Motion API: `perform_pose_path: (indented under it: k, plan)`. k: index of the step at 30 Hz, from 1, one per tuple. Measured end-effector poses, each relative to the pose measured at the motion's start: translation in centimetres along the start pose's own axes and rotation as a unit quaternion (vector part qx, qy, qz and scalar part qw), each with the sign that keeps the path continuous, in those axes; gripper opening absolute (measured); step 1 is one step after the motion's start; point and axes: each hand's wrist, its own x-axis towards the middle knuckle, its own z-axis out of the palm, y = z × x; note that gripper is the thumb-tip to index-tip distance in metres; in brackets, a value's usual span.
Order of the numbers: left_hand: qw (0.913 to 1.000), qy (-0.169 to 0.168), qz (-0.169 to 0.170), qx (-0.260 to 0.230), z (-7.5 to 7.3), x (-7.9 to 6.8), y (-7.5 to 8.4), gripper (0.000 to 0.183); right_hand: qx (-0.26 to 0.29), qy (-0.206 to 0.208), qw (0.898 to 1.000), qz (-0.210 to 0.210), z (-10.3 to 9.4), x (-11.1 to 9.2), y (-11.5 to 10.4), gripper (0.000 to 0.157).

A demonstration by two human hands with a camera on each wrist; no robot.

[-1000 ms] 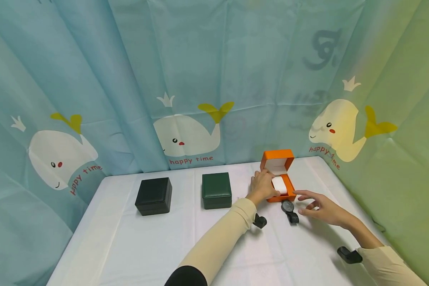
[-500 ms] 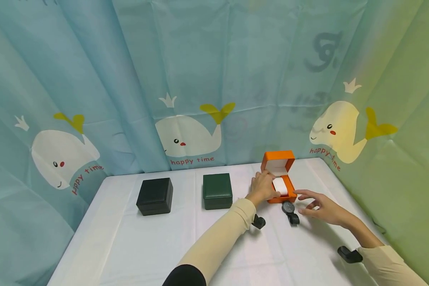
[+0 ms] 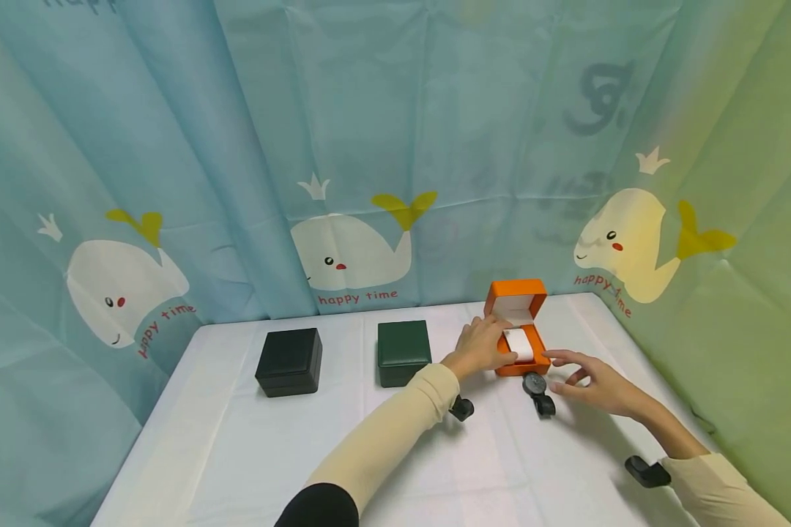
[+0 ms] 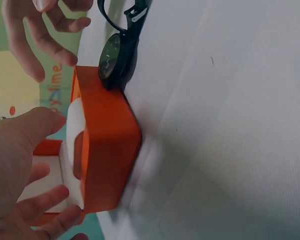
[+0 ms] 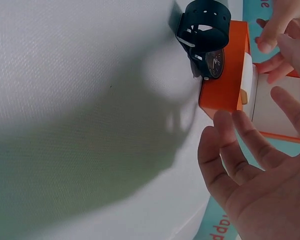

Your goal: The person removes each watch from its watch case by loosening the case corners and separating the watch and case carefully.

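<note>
An orange watch box stands with its lid raised at the back right of the table; a white cushion sits inside. My left hand is at the box's left side, fingers loosely bent, thumb over the near edge beside the cushion. In the left wrist view that thumb shows apart from the cushion. My right hand hovers at the right, fingers relaxed, index fingertip right at the box's front right corner. A black watch with its strap looped lies against the box's front, between the two hands.
A closed green box stands left of the orange one, and a closed black box farther left. The white-covered table meets a blue curtain behind and a green one at right.
My left hand and forearm have shifted slightly left relative to the orange box. The view has moved a little. My right hand, the box and the watch stay much the same.
</note>
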Motion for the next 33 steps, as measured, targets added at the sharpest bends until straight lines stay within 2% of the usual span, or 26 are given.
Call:
perform_pose_path:
  k: [6, 16, 25, 33]
  plan:
    - [0.9993, 0.002, 0.029, 0.024, -0.8, -0.5, -0.2, 0.062, -0.008, 0.012, 1.0, -0.007, 0.1, 0.1, -0.1, 0.058]
    - [0.9944, 0.019, 0.073, 0.074, -2.1, -1.6, -0.7, 0.063, -0.054, 0.06, 0.996, -0.021, 0.4, 0.4, -0.3, 0.056]
    - [0.9842, 0.05, 0.119, 0.121, -3.0, -3.1, -2.1, 0.066, -0.067, 0.062, 0.995, -0.028, 0.5, 1.0, -0.9, 0.058]
    - [0.9856, 0.045, 0.109, 0.122, -3.5, -4.3, -4.3, 0.07, -0.067, 0.058, 0.995, -0.041, 0.8, 1.8, -1.3, 0.061]
